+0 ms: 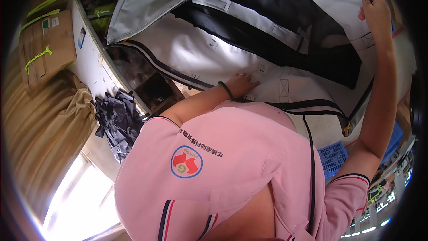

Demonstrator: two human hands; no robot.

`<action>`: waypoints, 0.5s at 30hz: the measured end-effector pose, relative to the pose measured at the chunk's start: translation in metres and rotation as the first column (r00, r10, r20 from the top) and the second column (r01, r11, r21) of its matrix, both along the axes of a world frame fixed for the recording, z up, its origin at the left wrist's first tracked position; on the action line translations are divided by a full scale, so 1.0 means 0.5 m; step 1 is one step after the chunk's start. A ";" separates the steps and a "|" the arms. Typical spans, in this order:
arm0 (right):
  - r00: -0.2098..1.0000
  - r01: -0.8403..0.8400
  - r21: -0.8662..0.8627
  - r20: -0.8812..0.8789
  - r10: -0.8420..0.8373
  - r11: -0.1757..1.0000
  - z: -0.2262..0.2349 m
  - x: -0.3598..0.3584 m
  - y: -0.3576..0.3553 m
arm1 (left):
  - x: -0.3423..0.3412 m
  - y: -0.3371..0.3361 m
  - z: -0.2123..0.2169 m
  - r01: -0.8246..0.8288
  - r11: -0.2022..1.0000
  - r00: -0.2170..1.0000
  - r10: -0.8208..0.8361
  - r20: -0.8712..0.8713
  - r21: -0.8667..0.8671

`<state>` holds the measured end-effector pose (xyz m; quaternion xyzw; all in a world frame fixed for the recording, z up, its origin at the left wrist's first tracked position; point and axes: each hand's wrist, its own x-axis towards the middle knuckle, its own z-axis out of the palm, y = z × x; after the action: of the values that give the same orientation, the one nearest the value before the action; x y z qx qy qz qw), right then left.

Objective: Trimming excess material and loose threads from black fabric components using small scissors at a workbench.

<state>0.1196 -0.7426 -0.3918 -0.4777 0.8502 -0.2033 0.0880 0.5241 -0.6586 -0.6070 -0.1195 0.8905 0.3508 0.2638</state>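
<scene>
Can make out a large bag point(240, 49) lying open across the upper middle, just in front of the body, but cannot follow its whole outline: cut off by the top edge, hard to trace near the dark fisheye rim at the upper right. Hard to read the deeper inside too, with a black panel point(321, 40) blending into shadow and a grey flap point(142, 6) raised over the upper left part.

Pinching the bag's edge at the upper right between thumb and fingers of the right hand point(374, 6), some fingertips hard to make out (with a thin pale strand just above, too small to identify). Resting the left hand point(242, 85) on the white lining point(178, 40) near the close side, fingers loosely spread; cannot tell how firmly pressed.

Standing in the way below: a pink shirt point(223, 129), filling much of the lower view and covering part of the near dark trim point(307, 104). Can see only part of a blue crate point(333, 157) between shirt and right arm. To the left, a crumpled black plastic bundle point(117, 120) beside a pale partition point(91, 60), then a strapped cardboard box point(47, 49) above folds of brown curtain point(44, 120). Washed out at lower left: a bright window point(82, 196). Too small and warped to sort out: the clutter at lower right.
</scene>
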 end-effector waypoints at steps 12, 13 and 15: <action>0.999 -0.023 0.022 -0.045 0.024 0.999 0.012 -0.005 -0.002 | 0.021 0.009 -0.015 -0.087 0.995 0.995 0.088 -0.036 0.046; 0.999 -0.021 0.027 -0.042 0.022 0.999 0.012 -0.006 -0.004 | 0.022 0.008 -0.016 -0.095 0.994 0.995 0.096 -0.036 0.046; 0.999 -0.021 0.032 -0.028 0.021 0.999 0.013 -0.006 -0.006 | 0.024 0.008 -0.016 -0.109 0.993 0.993 0.111 -0.043 0.053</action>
<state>0.1164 -0.7455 -0.3851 -0.4880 0.8493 -0.1822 0.0856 0.5362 -0.6548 -0.6152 -0.1535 0.8792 0.3899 0.2266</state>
